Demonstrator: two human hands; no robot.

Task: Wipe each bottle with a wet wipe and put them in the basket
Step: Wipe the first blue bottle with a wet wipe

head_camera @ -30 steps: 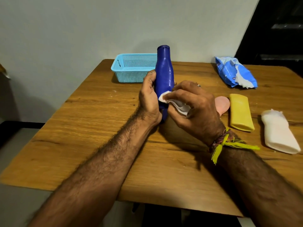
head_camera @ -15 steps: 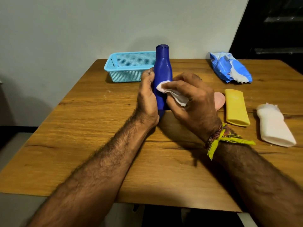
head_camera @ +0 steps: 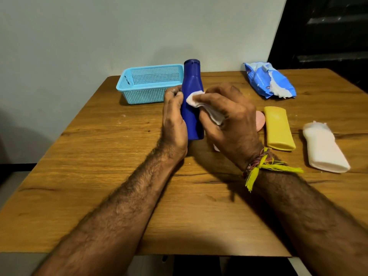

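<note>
A dark blue bottle [head_camera: 192, 86] stands upright over the middle of the wooden table, cap end up. My left hand [head_camera: 173, 118] grips its lower body from the left. My right hand [head_camera: 229, 118] presses a folded white wet wipe [head_camera: 196, 99] against the bottle's front at mid-height. To the right lie a yellow bottle [head_camera: 278, 128] and a white bottle [head_camera: 324, 150], both on their sides. A pink bottle [head_camera: 260, 120] is mostly hidden behind my right hand. The light blue mesh basket [head_camera: 139, 96] sits at the back left, with nothing visible inside.
A blue pack of wet wipes [head_camera: 266, 80] lies at the back right with a wipe sticking out. The wooden table [head_camera: 119, 156] stands against a pale wall; its near edge runs below my forearms. A dark doorway is at the right.
My right hand has slid the wipe up the blue bottle, from its lower body to mid-height. The left hand keeps its grip on the bottle.
</note>
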